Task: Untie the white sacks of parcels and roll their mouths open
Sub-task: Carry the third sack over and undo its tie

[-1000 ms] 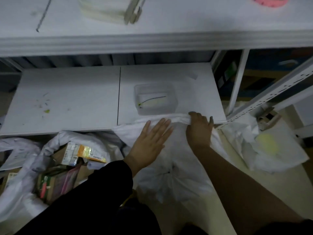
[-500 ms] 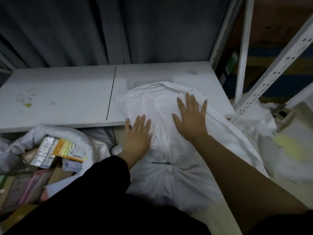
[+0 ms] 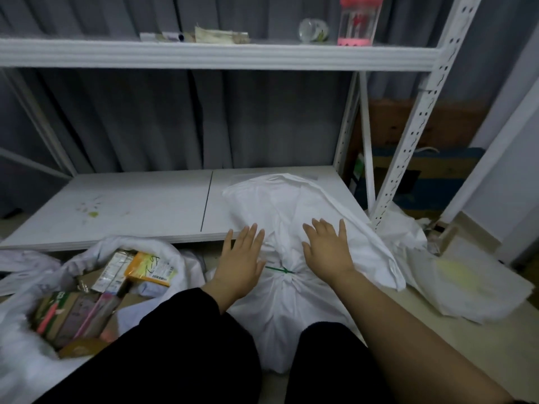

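Note:
A white sack [image 3: 280,310] stands on the floor in front of me, its neck cinched by a green tie [image 3: 281,270]. The loose top of the sack is draped forward over the low shelf board [image 3: 140,208]. My left hand [image 3: 240,263] lies flat on the sack just left of the tie, fingers straight. My right hand [image 3: 326,249] lies flat on it just right of the tie, fingers spread. A second white sack [image 3: 96,290] at the lower left stands with its mouth open, showing several parcels inside.
A white metal rack frames the scene, with an upright post [image 3: 408,147] at the right and an upper shelf [image 3: 215,55] carrying a pink bottle [image 3: 357,21]. Another white bag [image 3: 466,284] lies on the floor at the right. Grey curtain hangs behind.
Both hands slid back down the sack toward the green tie. The view tilted up, so the upper shelf shows again. One second ago my right hand gripped the sack's edge.

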